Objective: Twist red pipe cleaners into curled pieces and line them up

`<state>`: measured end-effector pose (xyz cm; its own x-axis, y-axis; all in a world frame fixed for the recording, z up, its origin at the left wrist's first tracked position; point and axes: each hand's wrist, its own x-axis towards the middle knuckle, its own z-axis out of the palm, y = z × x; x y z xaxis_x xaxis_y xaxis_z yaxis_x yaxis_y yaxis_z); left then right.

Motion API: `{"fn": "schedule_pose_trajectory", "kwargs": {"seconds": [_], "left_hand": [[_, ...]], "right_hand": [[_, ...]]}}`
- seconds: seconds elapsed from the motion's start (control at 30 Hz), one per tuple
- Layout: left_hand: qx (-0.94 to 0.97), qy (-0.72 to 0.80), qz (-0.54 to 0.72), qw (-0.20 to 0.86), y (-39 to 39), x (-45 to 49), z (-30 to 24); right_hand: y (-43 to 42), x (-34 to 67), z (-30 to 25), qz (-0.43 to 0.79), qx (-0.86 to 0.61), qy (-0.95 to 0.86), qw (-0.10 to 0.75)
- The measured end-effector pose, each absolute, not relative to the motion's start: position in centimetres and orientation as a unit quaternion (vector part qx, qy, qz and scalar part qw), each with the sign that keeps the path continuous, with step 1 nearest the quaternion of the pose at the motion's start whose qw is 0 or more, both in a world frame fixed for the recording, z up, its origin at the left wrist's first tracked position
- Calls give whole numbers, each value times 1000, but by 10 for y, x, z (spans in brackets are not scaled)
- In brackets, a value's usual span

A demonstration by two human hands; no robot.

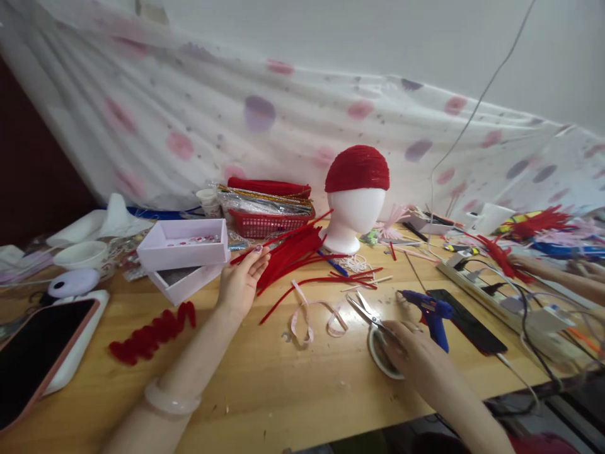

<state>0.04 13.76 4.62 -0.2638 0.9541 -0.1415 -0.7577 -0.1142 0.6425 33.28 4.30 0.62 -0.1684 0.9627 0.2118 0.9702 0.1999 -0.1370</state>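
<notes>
My left hand (243, 280) pinches a red pipe cleaner (302, 228) between thumb and fingertips, its length slanting up to the right. Behind it lies a pile of red pipe cleaners (293, 255). My right hand (401, 347) is closed around the handles of a pair of scissors (371, 314), whose blades are slightly apart and point away to the left. Beneath that hand sits a roll of tape (378, 353), partly covered. A coiled red fuzzy strip (154, 331) rests left of my left forearm. Between my hands lies a pink measuring tape (302, 325).
A white foam head (357, 214) wearing a red cap (358, 169) stands at the back. Lavender boxes (184, 246) and a red basket (269, 224) are left of it. To the right are a blue glue gun (432, 312), a phone (467, 321), a power strip (486, 290) and another person's hands (534, 268).
</notes>
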Motion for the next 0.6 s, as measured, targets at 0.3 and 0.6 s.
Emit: {"fn": "schedule_pose_trajectory", "kwargs": {"seconds": [0.3, 0.6], "left_hand": [[224, 299, 706, 602, 134, 5, 39], [287, 302, 677, 607, 127, 17, 35]], "right_hand": [[36, 314, 10, -23, -646, -753, 120], [43, 268, 54, -1, -589, -768, 251]]}}
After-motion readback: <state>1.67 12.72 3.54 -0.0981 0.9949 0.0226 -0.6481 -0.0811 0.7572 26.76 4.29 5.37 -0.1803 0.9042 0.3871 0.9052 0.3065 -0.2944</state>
